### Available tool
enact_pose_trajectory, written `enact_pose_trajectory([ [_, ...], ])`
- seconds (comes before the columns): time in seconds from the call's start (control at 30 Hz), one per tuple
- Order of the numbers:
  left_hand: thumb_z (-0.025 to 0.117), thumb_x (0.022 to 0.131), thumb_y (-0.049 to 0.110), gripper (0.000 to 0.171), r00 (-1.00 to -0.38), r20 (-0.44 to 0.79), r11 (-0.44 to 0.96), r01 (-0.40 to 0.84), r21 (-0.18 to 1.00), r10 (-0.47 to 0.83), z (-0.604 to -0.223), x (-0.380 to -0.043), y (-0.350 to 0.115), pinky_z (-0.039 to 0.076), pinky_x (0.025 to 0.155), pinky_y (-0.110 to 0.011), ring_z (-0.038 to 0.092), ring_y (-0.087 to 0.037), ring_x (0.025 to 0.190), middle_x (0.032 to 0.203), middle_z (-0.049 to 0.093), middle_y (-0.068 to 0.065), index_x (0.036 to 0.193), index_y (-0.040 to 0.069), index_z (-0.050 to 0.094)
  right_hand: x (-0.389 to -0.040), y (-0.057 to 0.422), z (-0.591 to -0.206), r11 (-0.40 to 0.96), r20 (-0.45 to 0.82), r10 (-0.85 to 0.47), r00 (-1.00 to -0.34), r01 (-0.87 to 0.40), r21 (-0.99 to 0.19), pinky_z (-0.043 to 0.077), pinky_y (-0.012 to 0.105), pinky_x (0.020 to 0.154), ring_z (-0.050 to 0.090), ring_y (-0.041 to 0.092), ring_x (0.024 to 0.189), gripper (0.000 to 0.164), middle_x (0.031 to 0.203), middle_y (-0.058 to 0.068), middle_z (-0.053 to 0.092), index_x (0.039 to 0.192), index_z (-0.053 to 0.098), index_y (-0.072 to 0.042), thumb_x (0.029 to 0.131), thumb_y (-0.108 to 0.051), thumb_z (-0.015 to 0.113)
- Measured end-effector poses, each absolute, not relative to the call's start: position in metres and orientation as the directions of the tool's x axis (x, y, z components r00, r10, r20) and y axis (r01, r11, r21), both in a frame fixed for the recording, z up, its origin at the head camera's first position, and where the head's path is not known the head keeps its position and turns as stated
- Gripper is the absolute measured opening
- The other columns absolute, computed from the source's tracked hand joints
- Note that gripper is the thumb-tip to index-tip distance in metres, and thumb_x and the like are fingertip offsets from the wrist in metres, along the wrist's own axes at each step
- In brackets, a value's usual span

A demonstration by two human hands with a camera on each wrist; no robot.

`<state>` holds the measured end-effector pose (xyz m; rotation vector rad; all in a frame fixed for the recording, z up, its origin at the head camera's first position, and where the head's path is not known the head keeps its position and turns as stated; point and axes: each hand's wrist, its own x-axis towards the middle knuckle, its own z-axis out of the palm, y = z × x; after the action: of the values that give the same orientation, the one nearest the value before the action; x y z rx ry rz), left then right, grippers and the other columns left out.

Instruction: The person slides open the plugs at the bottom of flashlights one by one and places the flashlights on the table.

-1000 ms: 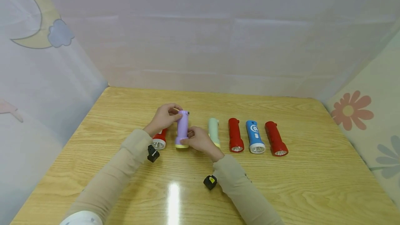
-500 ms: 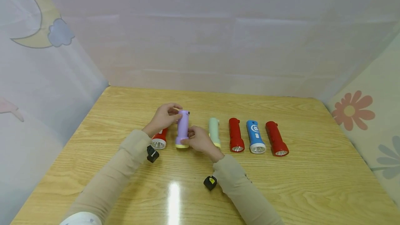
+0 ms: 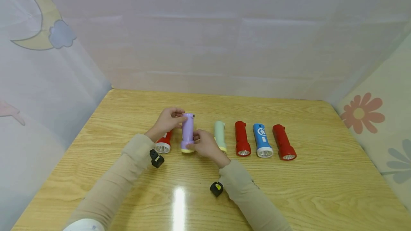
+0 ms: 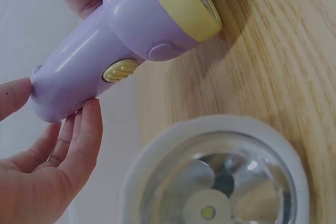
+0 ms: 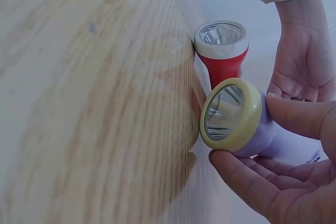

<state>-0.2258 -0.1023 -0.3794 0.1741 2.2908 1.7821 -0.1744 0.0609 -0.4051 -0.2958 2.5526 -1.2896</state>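
Note:
Between my two hands is a purple flashlight [image 3: 187,131] with a yellow lens ring [image 5: 254,114] and a yellow ribbed switch [image 4: 120,70]. My left hand [image 3: 166,122] pinches its tail end, thumb on one side and fingers on the other. My right hand [image 3: 206,144] grips the lens end between thumb and fingers. The lens faces toward me, its ring close over the wooden table. Just left of it, a red flashlight with a white ring [image 3: 163,144] lies partly hidden behind my left hand.
Right of my hands a pale green flashlight [image 3: 219,134], a red one [image 3: 241,136], a blue one [image 3: 262,140] and another red one [image 3: 284,142] lie in a row, lenses toward me. A printed cloth [image 3: 205,52] hangs behind the table [image 3: 305,195].
My left hand has shifted very slightly left at the tail end of the purple flashlight. The right hand keeps its hold, and the other flashlights stay where they were.

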Motion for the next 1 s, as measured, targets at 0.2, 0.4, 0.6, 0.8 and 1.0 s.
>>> enact_pose_trajectory([
  [0.2, 0.065, 0.084, 0.011, 0.034, -0.966, -0.09, 0.245, -0.029, 0.969, 0.244, -0.3778, -0.224, -0.1039, 0.053, 0.073, -0.037, 0.058, -0.026, 0.09, 0.101, 0.055, -0.018, 0.11, -0.009, 0.055, -0.1738, 0.0607, -0.4051, 0.565, -0.143, -0.306, -0.941, -0.058, -0.823, 0.051, 0.033, 0.074, 0.059, 0.028, 0.094, 0.043, 0.104, 0.017, 0.059, 0.114, 0.053, 0.007, 0.079, -0.011, 0.071],
  [0.4, 0.061, 0.086, 0.007, 0.035, -0.962, -0.145, 0.251, -0.085, 0.964, 0.23, -0.3774, -0.2264, -0.1032, 0.048, 0.082, -0.045, 0.056, -0.03, 0.098, 0.11, 0.052, -0.021, 0.116, -0.008, 0.052, -0.1737, 0.0602, -0.4054, 0.557, -0.14, -0.305, -0.942, -0.057, -0.828, 0.051, 0.033, 0.075, 0.06, 0.028, 0.094, 0.043, 0.105, 0.017, 0.059, 0.114, 0.053, 0.006, 0.079, -0.01, 0.071],
  [0.6, 0.061, 0.086, 0.006, 0.036, -0.966, -0.141, 0.229, -0.09, 0.969, 0.217, -0.3769, -0.2251, -0.102, 0.047, 0.084, -0.047, 0.056, -0.029, 0.099, 0.112, 0.052, -0.022, 0.118, -0.008, 0.051, -0.1734, 0.0604, -0.4044, 0.549, -0.13, -0.302, -0.944, -0.061, -0.833, 0.051, 0.033, 0.076, 0.06, 0.028, 0.095, 0.045, 0.107, 0.018, 0.059, 0.116, 0.051, 0.007, 0.079, -0.01, 0.071],
  [0.8, 0.062, 0.086, 0.006, 0.033, -0.974, -0.092, 0.23, -0.043, 0.972, 0.207, -0.3782, -0.2227, -0.1021, 0.048, 0.082, -0.045, 0.057, -0.027, 0.096, 0.11, 0.055, -0.021, 0.116, -0.008, 0.054, -0.1727, 0.0606, -0.4036, 0.538, -0.116, -0.303, -0.946, -0.069, -0.84, 0.051, 0.033, 0.076, 0.06, 0.029, 0.095, 0.047, 0.107, 0.019, 0.059, 0.117, 0.051, 0.008, 0.079, -0.009, 0.071],
  [1.0, 0.062, 0.086, 0.007, 0.032, -0.979, -0.044, 0.241, 0.005, 0.97, 0.199, -0.3783, -0.2199, -0.1017, 0.05, 0.079, -0.043, 0.057, -0.027, 0.095, 0.11, 0.056, -0.021, 0.114, -0.007, 0.055, -0.1713, 0.0608, -0.4022, 0.526, -0.114, -0.303, -0.946, -0.066, -0.848, 0.051, 0.033, 0.077, 0.06, 0.029, 0.096, 0.047, 0.109, 0.019, 0.058, 0.118, 0.05, 0.008, 0.079, -0.009, 0.07],
])
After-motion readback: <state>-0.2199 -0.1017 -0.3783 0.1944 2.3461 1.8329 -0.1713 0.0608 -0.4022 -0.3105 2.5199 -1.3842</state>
